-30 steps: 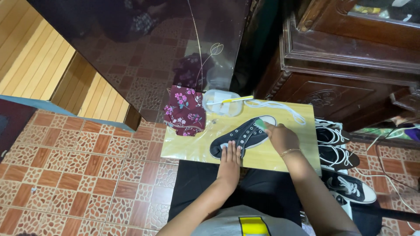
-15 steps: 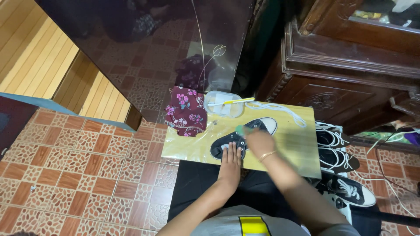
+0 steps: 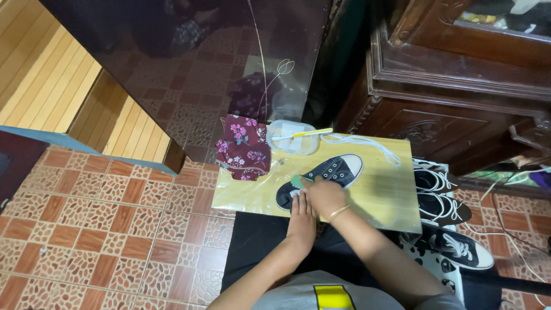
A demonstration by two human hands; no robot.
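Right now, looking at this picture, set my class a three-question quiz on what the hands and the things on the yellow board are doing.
1. True or false: the left hand presses on the heel end of the black sneaker lying on the yellow board.
2. What does the right hand hold against the sneaker? A) a green sponge B) a white lace C) the floral cloth
3. Fill in: a yellow-handled brush rests across the clear plastic ____.

Key: 1 true; 2 A; 3 tub.
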